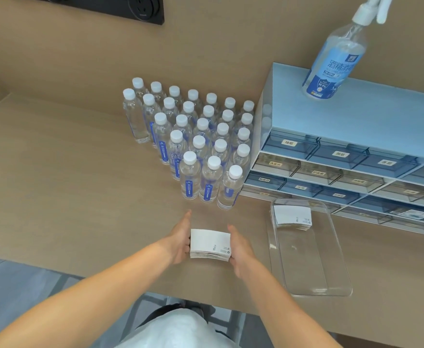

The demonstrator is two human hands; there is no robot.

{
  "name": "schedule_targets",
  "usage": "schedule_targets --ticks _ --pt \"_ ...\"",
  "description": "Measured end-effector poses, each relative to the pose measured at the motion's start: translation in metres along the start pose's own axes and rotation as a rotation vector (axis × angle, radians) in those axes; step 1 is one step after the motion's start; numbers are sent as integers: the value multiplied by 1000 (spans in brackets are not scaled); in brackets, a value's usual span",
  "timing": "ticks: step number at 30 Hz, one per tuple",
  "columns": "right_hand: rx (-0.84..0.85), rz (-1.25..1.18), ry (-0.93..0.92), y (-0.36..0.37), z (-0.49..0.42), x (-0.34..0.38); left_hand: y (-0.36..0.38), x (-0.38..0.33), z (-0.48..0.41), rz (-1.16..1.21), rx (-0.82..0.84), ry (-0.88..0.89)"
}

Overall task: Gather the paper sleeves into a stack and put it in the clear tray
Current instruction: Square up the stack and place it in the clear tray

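A stack of white paper sleeves (pixel 209 243) sits near the front of the wooden table, squared up between my hands. My left hand (pixel 179 241) presses against its left side and my right hand (pixel 241 249) against its right side, so both grip it. To the right lies the clear tray (pixel 313 280), lengthwise away from me. A second stack of sleeves (pixel 292 217) rests in the tray's far end. The near part of the tray holds nothing.
Several small water bottles (pixel 195 136) with white caps stand in rows just beyond my hands. A blue drawer organiser (pixel 356 156) stands at the right, behind the tray, with a spray bottle (pixel 333 59) on top. The table's front edge runs below my forearms.
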State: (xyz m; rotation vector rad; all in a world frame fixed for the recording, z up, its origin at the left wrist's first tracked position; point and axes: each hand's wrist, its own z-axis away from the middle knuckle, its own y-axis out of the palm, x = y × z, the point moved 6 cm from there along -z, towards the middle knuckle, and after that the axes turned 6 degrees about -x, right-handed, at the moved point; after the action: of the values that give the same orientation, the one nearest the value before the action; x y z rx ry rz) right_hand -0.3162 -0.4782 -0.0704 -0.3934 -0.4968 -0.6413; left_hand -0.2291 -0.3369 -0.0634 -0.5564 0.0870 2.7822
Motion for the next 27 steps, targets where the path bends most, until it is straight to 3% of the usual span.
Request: schedule_targets --ticks 5,8,11,15,18,27 --pt "72 85 -11 -16 -3 12 -17 -14 3 -86 3 92" --pt "110 482 -299 -24 0 40 -18 -28 13 -538 -30 392" --pt "176 1056 -592 -6 11 56 10 -35 32 -1110 -62 773" --pt "198 1427 -692 24 -2 37 41 -22 14 -1654 -111 1004" --pt "102 1524 -787 29 -10 27 37 -14 -10 -1706 -144 916" --pt "-26 1499 -878 22 0 28 30 -9 -20 -1611 -163 973"
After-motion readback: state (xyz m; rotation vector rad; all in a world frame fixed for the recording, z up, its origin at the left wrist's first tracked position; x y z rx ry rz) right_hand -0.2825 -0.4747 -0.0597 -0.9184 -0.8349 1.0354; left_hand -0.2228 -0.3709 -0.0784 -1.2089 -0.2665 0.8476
